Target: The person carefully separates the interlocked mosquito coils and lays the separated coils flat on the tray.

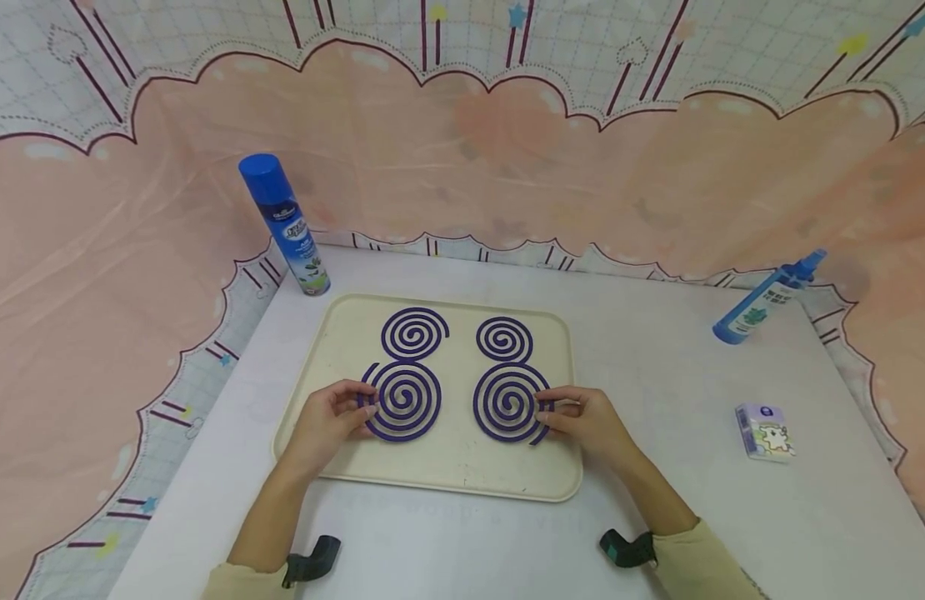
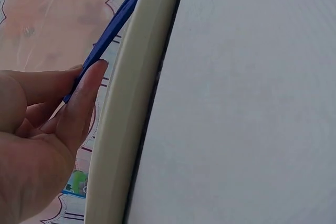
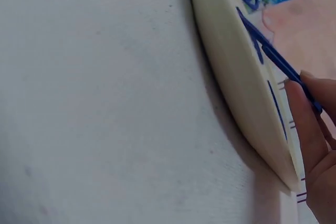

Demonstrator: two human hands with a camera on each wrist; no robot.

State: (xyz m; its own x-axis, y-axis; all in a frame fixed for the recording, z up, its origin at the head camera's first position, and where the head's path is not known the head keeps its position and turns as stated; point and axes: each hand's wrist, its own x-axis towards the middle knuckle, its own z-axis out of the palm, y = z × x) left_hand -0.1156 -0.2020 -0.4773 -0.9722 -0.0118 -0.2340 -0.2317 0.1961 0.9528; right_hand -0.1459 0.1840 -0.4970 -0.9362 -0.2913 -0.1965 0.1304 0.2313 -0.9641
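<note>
On a cream tray [image 1: 432,487] four-sided and shallow, dark blue mosquito coils form two pairs. My left hand [image 1: 329,421] pinches the outer edge of the near left coil [image 1: 405,398] between thumb and fingers. Likewise, my right hand [image 1: 588,421] pinches the near right coil [image 1: 512,402] at its right edge. Both held coils look tilted up from the tray in the wrist views, where the left coil [image 2: 110,32] and right coil [image 3: 281,62] appear nearly edge-on. Behind them lie a far left coil [image 1: 413,335] and a far right coil [image 1: 503,340].
A blue spray can [image 1: 293,237] stands behind the tray's left corner. To the right are a blue spray bottle [image 1: 762,304] and a small purple-and-white box [image 1: 766,433]. A patterned cloth [image 1: 507,175] hangs behind the white table [image 1: 642,350].
</note>
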